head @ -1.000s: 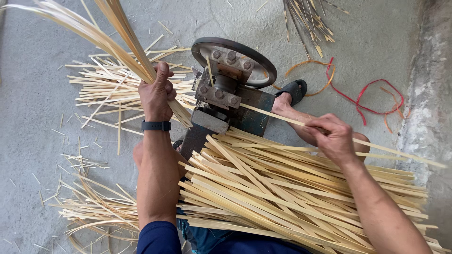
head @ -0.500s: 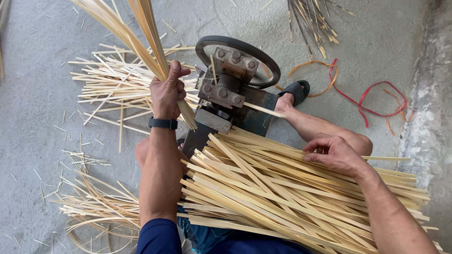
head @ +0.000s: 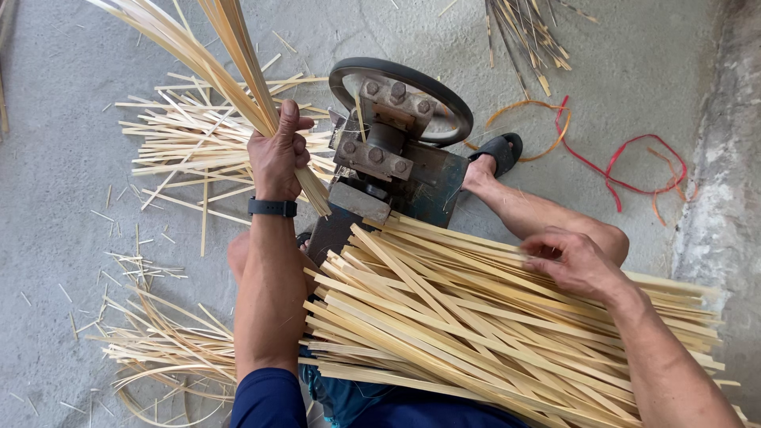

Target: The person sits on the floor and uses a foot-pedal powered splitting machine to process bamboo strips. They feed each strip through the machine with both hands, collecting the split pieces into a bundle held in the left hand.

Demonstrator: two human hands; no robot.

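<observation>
Two hands among bamboo strips at a small metal splitting machine.

The left hand [head: 276, 154] is clamped around a bundle of thin bamboo slivers [head: 208, 57] that fans upward above the fist, just left of the machine [head: 386, 150]. The right hand [head: 572, 261] rests with fingers loosely curled on the pile of flat bamboo strips [head: 476, 333] lying beneath it across the lap; a tight hold on any one strip cannot be told. Below the left forearm lie curled shavings [head: 158, 349].

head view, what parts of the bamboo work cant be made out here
- Head view: the bundle of strips in the left hand is cut off by the top edge.
- The right hand fingertips are hidden among the stacked strips.
- The machine feed slot is too small to see.
</observation>
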